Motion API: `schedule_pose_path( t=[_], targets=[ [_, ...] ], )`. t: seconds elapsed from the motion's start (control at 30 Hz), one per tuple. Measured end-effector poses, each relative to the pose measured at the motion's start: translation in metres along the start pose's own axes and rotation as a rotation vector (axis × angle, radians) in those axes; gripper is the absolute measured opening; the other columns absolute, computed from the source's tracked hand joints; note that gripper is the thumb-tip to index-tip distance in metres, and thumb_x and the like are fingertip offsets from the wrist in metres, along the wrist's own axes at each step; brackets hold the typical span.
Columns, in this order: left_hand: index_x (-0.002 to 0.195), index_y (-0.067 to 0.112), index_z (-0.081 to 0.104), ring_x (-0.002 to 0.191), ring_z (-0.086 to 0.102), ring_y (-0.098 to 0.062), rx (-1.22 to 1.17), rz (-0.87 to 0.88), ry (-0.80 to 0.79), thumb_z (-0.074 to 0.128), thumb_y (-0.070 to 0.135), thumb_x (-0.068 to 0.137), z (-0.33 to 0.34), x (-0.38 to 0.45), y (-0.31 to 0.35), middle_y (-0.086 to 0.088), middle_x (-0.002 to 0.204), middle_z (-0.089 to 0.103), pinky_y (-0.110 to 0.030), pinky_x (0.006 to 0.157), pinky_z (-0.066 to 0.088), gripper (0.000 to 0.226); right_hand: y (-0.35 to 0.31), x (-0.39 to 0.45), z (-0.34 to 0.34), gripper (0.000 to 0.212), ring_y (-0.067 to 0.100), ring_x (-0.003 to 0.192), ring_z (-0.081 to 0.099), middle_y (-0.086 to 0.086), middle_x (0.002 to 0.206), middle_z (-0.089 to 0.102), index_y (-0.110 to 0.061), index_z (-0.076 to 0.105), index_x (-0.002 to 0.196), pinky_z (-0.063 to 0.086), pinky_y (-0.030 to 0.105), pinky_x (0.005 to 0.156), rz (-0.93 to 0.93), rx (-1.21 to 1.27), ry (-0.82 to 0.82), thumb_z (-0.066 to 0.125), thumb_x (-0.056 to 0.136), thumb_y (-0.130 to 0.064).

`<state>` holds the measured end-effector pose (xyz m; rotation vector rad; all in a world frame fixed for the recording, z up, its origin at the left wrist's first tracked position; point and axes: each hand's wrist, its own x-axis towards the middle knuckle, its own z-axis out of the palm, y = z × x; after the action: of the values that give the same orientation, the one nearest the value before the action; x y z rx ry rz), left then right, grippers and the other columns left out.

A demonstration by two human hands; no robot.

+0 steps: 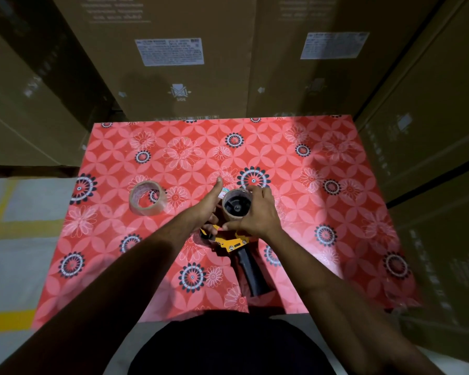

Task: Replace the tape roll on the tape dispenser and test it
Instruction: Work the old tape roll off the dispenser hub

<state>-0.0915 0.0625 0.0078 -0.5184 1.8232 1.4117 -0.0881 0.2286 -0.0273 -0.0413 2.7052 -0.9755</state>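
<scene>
A yellow tape dispenser with a black handle lies on the red flowered table, its handle pointing toward me. On its black hub sits a brown cardboard tape core. My right hand curls around this core from the right, fingers over its far rim. My left hand holds the dispenser's front end from the left, thumb stretched out and up. A clear tape roll stands tilted on the table to the left, apart from both hands.
Tall cardboard boxes wall in the table at the back, left and right. A grey floor with yellow lines shows at the left. The table's near edge is just in front of my dark-clothed body.
</scene>
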Motion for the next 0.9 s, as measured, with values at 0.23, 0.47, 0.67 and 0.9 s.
schedule_pose_path(
  t=[0.23,0.47,0.67,0.9],
  targets=[
    [0.161,0.025,0.019,0.113,0.062,-0.050,-0.012,-0.025,-0.045,0.023,0.103,0.067,-0.010,0.020,-0.015,-0.018,0.162,0.032,-0.038,0.062,0.058,0.122,0.008,0.008,-0.001,0.093,0.027,0.116,0.046,0.004,0.121,0.051,-0.022,0.053,0.132,0.035,0.030,0.088,-0.090,0.074,-0.009,0.080,0.049,-0.056],
    [0.152,0.022,0.040,0.112,0.065,-0.047,-0.007,-0.015,-0.014,0.017,0.098,0.073,-0.005,0.019,-0.010,-0.029,0.152,0.041,-0.034,0.052,0.057,0.112,0.008,0.013,0.000,0.107,0.024,0.120,0.044,0.003,0.125,0.036,-0.021,0.042,0.141,0.048,0.035,0.097,-0.023,0.148,-0.054,0.092,0.048,-0.041],
    [0.155,0.024,0.033,0.133,0.044,-0.053,0.004,0.013,0.010,0.020,0.099,0.071,-0.005,0.018,-0.013,-0.025,0.159,0.032,-0.033,0.051,0.056,0.114,0.007,0.011,-0.004,0.091,0.019,0.104,0.046,0.001,0.112,0.045,-0.015,0.048,0.119,0.038,0.027,0.077,-0.043,0.094,-0.001,0.091,0.047,-0.051],
    [0.158,0.044,0.013,0.056,0.071,-0.017,0.072,-0.032,-0.023,0.019,0.110,0.052,-0.017,0.027,-0.026,-0.021,0.164,0.025,-0.066,0.107,0.042,0.125,0.011,0.018,-0.021,0.104,0.017,0.103,0.052,0.003,0.114,0.051,-0.018,0.058,0.132,0.034,0.009,0.078,-0.221,0.178,-0.090,0.071,0.035,-0.054]
  ],
)
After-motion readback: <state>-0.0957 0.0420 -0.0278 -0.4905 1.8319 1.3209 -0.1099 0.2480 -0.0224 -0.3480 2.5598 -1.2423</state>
